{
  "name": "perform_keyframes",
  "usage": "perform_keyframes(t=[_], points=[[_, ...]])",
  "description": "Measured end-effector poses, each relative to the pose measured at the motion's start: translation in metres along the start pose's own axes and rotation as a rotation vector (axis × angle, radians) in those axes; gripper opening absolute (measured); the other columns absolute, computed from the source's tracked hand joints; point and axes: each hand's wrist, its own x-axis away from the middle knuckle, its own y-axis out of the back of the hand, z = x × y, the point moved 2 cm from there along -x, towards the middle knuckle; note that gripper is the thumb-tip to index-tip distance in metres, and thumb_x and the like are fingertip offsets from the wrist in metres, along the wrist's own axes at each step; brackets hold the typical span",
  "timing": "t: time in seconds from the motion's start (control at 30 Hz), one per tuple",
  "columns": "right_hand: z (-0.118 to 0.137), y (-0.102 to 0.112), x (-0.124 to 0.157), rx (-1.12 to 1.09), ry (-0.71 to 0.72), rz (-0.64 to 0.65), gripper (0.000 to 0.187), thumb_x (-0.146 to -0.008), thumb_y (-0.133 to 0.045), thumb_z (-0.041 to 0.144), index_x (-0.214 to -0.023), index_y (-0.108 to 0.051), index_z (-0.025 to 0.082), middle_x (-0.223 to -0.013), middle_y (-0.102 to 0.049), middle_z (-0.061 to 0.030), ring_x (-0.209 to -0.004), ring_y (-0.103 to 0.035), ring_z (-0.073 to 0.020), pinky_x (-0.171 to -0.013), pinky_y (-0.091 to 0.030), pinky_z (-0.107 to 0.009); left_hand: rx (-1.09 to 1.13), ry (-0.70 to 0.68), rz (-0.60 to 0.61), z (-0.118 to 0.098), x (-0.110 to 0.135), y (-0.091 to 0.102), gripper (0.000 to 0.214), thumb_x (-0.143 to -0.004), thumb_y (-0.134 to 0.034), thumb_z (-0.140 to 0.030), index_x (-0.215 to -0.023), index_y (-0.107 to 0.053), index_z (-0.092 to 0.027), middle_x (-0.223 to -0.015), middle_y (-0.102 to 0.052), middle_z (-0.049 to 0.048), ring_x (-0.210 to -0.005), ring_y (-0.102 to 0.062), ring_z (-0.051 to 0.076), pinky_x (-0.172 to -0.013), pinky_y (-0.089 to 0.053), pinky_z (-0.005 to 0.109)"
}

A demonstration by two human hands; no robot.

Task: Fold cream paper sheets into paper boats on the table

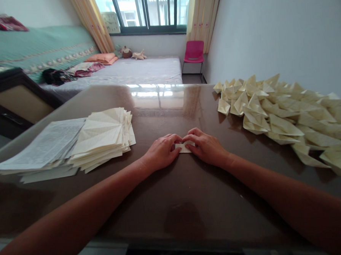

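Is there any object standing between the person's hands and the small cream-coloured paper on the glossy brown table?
No, nothing visible stands between them: the left hand and the right hand both touch the small cream-coloured paper, at opposite ends.

Tbl (165, 196): ppr stacks (102, 127), folded pile (284, 125), strip (184, 148)

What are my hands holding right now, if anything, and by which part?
A small pale paper, its left end in your left hand, its right end in your right hand.
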Motion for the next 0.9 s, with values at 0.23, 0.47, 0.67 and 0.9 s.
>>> perform_keyframes(t=[0.23,0.47,0.67,0.9], points=[[-0.0035,-0.0002,-0.0012,-0.120,-0.024,-0.061,0.013,-0.088,-0.055,0.029,-0.097,-0.062,0.024,-0.103,-0.059,-0.0027,-0.072,-0.057,-0.0119,-0.069,-0.042,-0.025,0.192,0.048,0.010,0.0008,-0.0004,0.0005,0.018,-0.081,-0.055,-0.027,-0.096,-0.061,-0.019,-0.074,-0.065,-0.0019,-0.069,-0.060,0.013,-0.065,-0.045,0.023],[-0.0070,-0.0013,-0.0016,-0.196,-0.044,-0.080,0.014,-0.086,-0.056,0.025,-0.099,-0.062,0.024,-0.097,-0.064,-0.0009,-0.072,-0.055,-0.0128,-0.069,-0.042,-0.025,0.349,0.131,0.006,-0.0002,0.0010,0.0012,0.015,-0.087,-0.045,-0.025,-0.100,-0.052,-0.021,-0.064,-0.063,-0.0061,-0.050,-0.055,0.009,-0.057,-0.044,0.020],[-0.0079,-0.0004,-0.0015,-0.273,-0.077,-0.107,0.019,-0.085,-0.058,0.023,-0.103,-0.062,0.023,-0.088,-0.066,-0.0004,-0.066,-0.054,-0.0122,-0.065,-0.041,-0.024,0.272,0.123,-0.027,-0.0009,0.0014,-0.0029,0.015,-0.089,-0.042,-0.023,-0.093,-0.056,-0.020,-0.062,-0.058,-0.0057,-0.048,-0.050,0.008,-0.053,-0.040,0.019],[-0.0091,0.0024,-0.0019,-0.280,-0.122,-0.170,0.013,-0.083,-0.059,0.026,-0.095,-0.063,0.021,-0.077,-0.063,0.0006,-0.061,-0.051,-0.0118,-0.061,-0.040,-0.024,0.284,0.109,-0.090,-0.0027,0.0033,-0.0034,0.018,-0.084,-0.053,-0.030,-0.096,-0.062,-0.019,-0.076,-0.064,-0.0004,-0.065,-0.058,0.011,-0.057,-0.046,0.020]])
